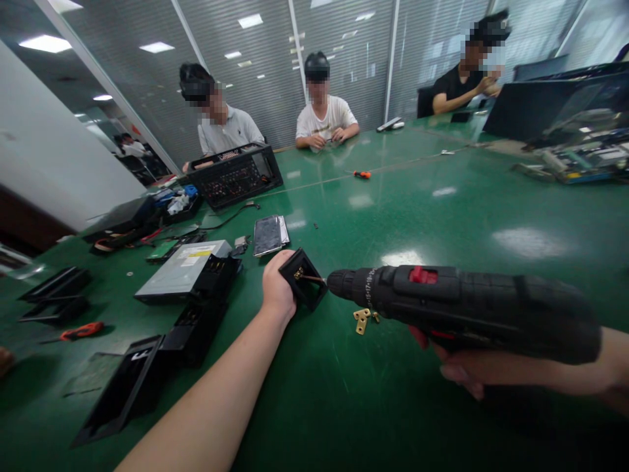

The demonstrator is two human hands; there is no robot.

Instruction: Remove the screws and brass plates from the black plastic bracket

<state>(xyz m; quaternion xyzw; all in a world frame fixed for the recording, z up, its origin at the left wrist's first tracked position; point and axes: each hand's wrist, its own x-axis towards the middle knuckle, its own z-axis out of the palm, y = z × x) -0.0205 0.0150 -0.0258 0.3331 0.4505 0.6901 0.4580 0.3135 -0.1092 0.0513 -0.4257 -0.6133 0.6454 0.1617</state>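
Right hand (464,368) clamped on the drill (472,311), long axis running left, bit (314,280) aimed into the black frame (308,299). Left hand (277,285) grips the frame's left side.

Two hands, one left hand (278,285) and one right hand (464,373), were counted with one power drill (466,318) and one small black frame (317,298). A single green surface (442,226) carried two orange-handled screwdrivers (362,175), one silver disc drive (171,272), one flat dark rectangular device (266,235) and one pale ring (130,273). One large black computer case (233,180) stood farther back; three people (324,118) sat across. Gold-coloured fittings (362,321) numbered at least two; stacked electronic parts (584,157) at right overlapped too much to tally.
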